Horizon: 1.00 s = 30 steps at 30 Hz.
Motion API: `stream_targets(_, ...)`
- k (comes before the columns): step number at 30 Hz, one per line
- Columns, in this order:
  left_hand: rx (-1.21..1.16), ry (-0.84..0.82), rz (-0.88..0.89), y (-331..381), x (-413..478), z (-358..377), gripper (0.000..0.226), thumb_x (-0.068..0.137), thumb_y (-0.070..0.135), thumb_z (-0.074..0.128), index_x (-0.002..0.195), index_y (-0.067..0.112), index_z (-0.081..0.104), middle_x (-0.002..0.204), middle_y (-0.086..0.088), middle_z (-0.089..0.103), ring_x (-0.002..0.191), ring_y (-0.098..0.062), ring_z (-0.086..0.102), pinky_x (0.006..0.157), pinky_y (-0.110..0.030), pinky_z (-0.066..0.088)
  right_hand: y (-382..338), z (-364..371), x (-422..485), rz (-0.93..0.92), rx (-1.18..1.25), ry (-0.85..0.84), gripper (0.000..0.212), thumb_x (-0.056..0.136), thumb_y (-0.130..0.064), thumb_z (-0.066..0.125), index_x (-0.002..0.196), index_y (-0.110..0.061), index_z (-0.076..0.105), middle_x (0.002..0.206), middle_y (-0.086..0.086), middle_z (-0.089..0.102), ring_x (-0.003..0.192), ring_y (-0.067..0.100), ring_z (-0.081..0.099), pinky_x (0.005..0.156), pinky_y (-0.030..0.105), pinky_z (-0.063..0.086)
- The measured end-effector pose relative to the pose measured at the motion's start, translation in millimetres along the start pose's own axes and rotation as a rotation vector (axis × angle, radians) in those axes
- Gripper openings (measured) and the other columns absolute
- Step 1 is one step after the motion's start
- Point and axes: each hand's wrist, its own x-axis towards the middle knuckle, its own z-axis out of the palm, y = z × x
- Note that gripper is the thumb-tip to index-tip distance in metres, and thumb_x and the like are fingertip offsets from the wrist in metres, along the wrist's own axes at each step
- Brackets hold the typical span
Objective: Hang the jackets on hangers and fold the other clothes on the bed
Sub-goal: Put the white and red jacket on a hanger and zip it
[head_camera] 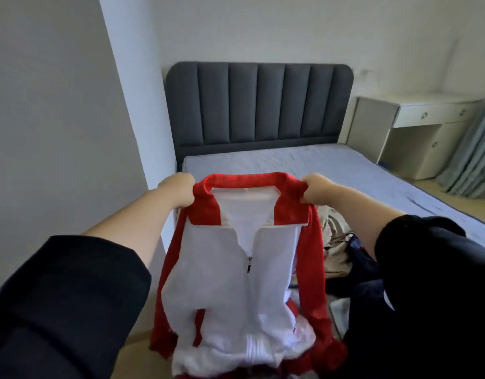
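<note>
Left grip (178, 191) is clenched tight, fingers curled over one end of the red collar (244, 179). Right grip (316, 191) mirrors it at the other end, a fist pinching the cloth just where collar meets shoulder. Between them the collar is pulled out fairly straight, and the red-and-white jacket (230, 283) hangs in the air from those two points, front towards the camera. The zip pull (249, 263) sits at mid chest, so the neck gapes open above it and the front is closed below. The red sleeves trail down either side, and the hem is bunched at the bottom edge of the view.

Past the right forearm, a beige garment (335, 242) and a dark navy garment (364, 269) lie heaped on the near part of the bed (318, 165). Beyond them the mattress runs up to the grey headboard (260, 105).

By my reading this is the hanging step: the jacket is up and spread by its shoulders, and the heap waits for folding. No hanger shows anywhere in view. So the next move, I'd say, calls for one grip to let go and fetch one while the other takes the whole weight. That open neck should let the hanger slide in from above.
</note>
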Motion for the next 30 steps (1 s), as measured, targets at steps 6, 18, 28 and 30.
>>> stream_targets(6,-0.196,-0.120,-0.299,6,60,106,0.015,0.089,0.021,0.054,0.079,0.010,0.052,0.077,-0.004,0.061,0.075,-0.024,0.065,0.060,-0.026,0.046,16,91,56,0.109,-0.099,0.055,0.011,0.082,-0.018,0.059,0.088,-0.012,0.066,0.090,0.011,0.064,0.091,0.031,0.063,0.066,0.029,0.042)
stream_targets(18,-0.981,0.406,-0.305,6,231,113,0.028,0.092,0.016,0.048,0.112,0.006,0.065,0.106,-0.013,0.068,0.102,-0.032,0.063,0.085,-0.031,0.049,-28,82,248,-0.027,0.469,0.444,0.028,0.095,-0.013,0.045,0.118,-0.009,0.060,0.094,0.001,0.058,0.097,0.025,0.061,0.071,0.024,0.035)
stream_targets(28,-0.802,-0.284,-0.016,27,171,259,0.081,0.090,0.009,0.058,0.153,0.016,0.007,0.140,-0.006,0.039,0.126,-0.019,0.042,0.084,-0.009,0.033,32,240,198,0.045,0.213,-0.123,0.072,0.097,-0.032,0.049,0.153,-0.012,0.007,0.149,0.018,0.036,0.130,0.034,0.042,0.100,0.033,0.034)
stream_targets(30,-0.625,-0.444,-0.016,32,136,304,0.067,0.091,0.014,0.056,0.149,0.012,0.024,0.146,-0.013,0.038,0.133,-0.027,0.040,0.102,-0.025,0.035,56,281,161,0.098,0.128,-0.293,0.066,0.098,-0.034,0.046,0.151,-0.011,0.015,0.150,0.017,0.034,0.133,0.032,0.038,0.106,0.036,0.032)
